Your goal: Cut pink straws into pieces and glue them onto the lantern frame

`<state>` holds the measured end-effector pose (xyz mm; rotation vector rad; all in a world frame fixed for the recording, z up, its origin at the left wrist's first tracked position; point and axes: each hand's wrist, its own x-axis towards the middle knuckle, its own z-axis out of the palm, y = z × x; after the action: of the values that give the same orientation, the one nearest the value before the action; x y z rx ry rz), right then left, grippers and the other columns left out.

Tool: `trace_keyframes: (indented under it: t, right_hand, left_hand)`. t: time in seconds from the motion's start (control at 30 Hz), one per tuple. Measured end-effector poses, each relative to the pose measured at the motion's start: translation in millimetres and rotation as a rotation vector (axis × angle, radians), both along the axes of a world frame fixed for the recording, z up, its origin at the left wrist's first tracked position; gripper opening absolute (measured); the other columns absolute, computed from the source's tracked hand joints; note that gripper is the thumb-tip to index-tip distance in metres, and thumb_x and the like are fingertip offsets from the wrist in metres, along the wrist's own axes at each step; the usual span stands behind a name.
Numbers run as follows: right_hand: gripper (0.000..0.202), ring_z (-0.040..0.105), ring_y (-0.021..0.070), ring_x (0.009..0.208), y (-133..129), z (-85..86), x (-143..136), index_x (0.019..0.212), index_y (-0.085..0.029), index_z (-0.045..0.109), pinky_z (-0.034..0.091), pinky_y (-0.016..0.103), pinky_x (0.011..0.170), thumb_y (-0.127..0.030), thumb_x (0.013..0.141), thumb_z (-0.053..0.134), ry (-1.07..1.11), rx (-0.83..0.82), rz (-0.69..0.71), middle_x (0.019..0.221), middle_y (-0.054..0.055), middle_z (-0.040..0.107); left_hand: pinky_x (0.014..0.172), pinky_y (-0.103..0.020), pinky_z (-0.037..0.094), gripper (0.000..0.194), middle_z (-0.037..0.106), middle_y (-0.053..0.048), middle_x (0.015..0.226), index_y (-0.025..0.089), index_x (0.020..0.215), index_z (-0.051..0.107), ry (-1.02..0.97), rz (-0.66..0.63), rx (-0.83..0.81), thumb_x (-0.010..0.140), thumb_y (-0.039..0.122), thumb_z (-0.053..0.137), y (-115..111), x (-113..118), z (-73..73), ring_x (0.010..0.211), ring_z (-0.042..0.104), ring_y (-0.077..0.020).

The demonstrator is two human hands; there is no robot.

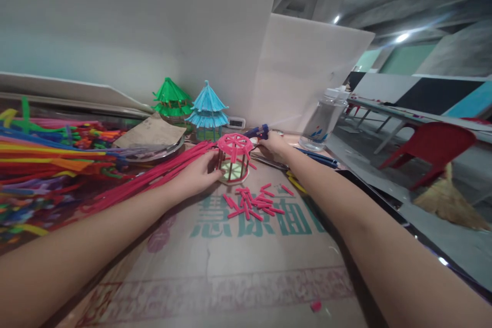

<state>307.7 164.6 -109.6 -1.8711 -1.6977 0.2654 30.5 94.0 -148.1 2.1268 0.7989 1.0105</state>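
Observation:
My left hand grips the side of a small pink pavilion model, with its fingers partly hidden behind it. The model has a spoked octagonal top, thin brown posts and a pale green base. Beyond it, my right hand is closed around a dark blue glue gun, beside the model's top. Short cut pieces of pink pipe cleaner lie scattered in front of the model. A bundle of long pink pipe cleaners runs under my left forearm.
A green pavilion and a blue pavilion stand at the back. Many coloured pipe cleaners fill the left side. A clear pump bottle stands at back right. Beyond the table are a red chair and a broom.

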Motion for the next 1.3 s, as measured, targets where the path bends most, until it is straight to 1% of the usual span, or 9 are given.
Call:
trace_keyframes:
  t: [0.13,0.23,0.4,0.53,0.67,0.8,1.0,1.17,1.3]
  right_hand:
    - [0.011,0.072,0.0271,0.090,-11,8.5,8,0.086,-0.012,0.071,0.053,0.029,0.077,-0.021,0.079,0.072,0.015,0.027,-0.031,0.090,0.013,0.077]
    - [0.021,0.073,0.0239,0.080,-33,16.9,12,0.081,-0.012,0.071,0.054,0.027,0.072,-0.032,0.086,0.066,0.079,0.067,-0.014,0.082,0.013,0.076]
    - [0.032,0.073,0.0186,0.071,-99,24.5,6,0.104,-0.014,0.070,0.057,0.027,0.071,-0.040,0.093,0.055,0.233,0.186,0.081,0.078,0.008,0.076]
    - [0.033,0.070,0.0199,0.065,-157,16.7,-2,0.109,-0.017,0.068,0.058,0.033,0.068,-0.043,0.090,0.062,0.455,0.389,0.218,0.074,0.005,0.073]
    - [0.028,0.067,0.0197,0.063,-190,-3.5,-6,0.106,-0.024,0.070,0.057,0.034,0.067,-0.046,0.093,0.058,0.315,0.338,0.233,0.068,0.000,0.069]
    - [0.025,0.068,0.0210,0.068,-194,-18.4,-8,0.097,-0.028,0.069,0.056,0.034,0.065,-0.049,0.093,0.055,0.256,0.292,0.255,0.080,0.001,0.072]
    - [0.026,0.068,0.0208,0.076,-193,-10.7,-10,0.087,-0.024,0.060,0.057,0.036,0.074,-0.050,0.090,0.061,0.292,0.332,0.348,0.083,0.003,0.069]
    - [0.028,0.071,0.0230,0.086,-193,-8.3,-11,0.100,-0.025,0.063,0.058,0.037,0.079,-0.051,0.092,0.058,0.324,0.288,0.382,0.097,0.005,0.074]
    - [0.031,0.068,0.0246,0.077,-193,-6.5,-14,0.086,-0.024,0.061,0.056,0.038,0.072,-0.056,0.087,0.062,0.236,0.312,0.348,0.081,0.004,0.069]
  left_hand:
    - [0.090,-0.042,0.054,0.031,0.071,-0.011,0.109,0.015,0.105,0.063,0.070,-0.008,0.007,0.084,0.037,0.060,2,-3,1.4,0.100,0.068,-0.0276]
    - [0.091,-0.042,0.054,0.031,0.071,-0.011,0.110,0.015,0.106,0.063,0.069,-0.004,-0.004,0.084,0.036,0.061,1,-3,1.4,0.101,0.068,-0.0279]
    - [0.095,-0.044,0.054,0.037,0.071,-0.011,0.115,0.016,0.115,0.061,0.062,0.012,-0.004,0.083,0.035,0.063,-2,-2,1.7,0.106,0.068,-0.0287]
    - [0.093,-0.044,0.053,0.031,0.070,-0.009,0.110,0.017,0.109,0.060,0.072,0.100,0.039,0.084,0.034,0.062,-4,-2,3.6,0.102,0.067,-0.0279]
    - [0.090,-0.042,0.053,0.025,0.068,-0.009,0.104,0.017,0.104,0.059,0.043,0.106,0.100,0.085,0.033,0.061,-5,-2,3.5,0.096,0.066,-0.0258]
    - [0.096,-0.045,0.050,0.027,0.066,-0.012,0.113,0.016,0.109,0.058,0.057,0.150,0.189,0.086,0.031,0.060,-3,-2,0.8,0.105,0.063,-0.0282]
    - [0.102,-0.049,0.048,0.036,0.064,-0.015,0.121,0.016,0.118,0.056,0.075,0.210,0.261,0.085,0.029,0.060,-4,-3,4.6,0.113,0.061,-0.0308]
    - [0.104,-0.050,0.046,0.039,0.063,-0.016,0.126,0.016,0.121,0.056,0.108,0.216,0.292,0.086,0.032,0.060,-6,-5,6.6,0.119,0.059,-0.0330]
    - [0.101,-0.049,0.047,0.037,0.063,-0.015,0.124,0.018,0.121,0.056,0.148,0.204,0.327,0.086,0.031,0.060,-6,-6,4.9,0.118,0.059,-0.0322]
